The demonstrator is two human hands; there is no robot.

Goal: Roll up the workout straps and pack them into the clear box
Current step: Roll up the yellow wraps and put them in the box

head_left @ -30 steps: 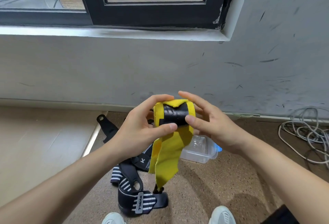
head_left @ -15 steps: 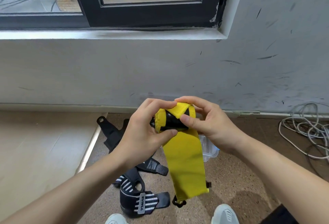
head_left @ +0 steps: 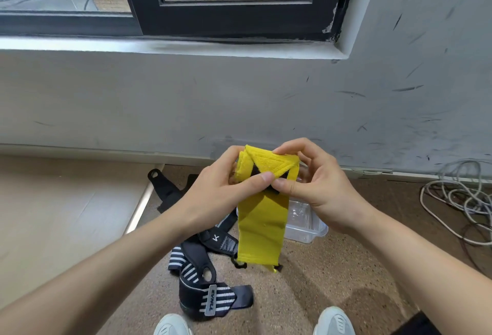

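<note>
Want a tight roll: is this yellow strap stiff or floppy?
Probably floppy: the yellow strap hangs limp below the left hand and right hand. Likely light: a pinch holds it. Its folded top looks loose, so it may unroll if released.

Two forearms are seen bare up to the lower frame edge, each ending in a bare hand: the left hand and the right hand, both shown with short, trimmed nails. A pair of light shoes is worn, the left shoe white with a rounded toe and the right shoe pale grey-white with moulded panels across the toe cap. A patch of black garment is glimpsed at the lower right corner, beside the right shoe
</note>
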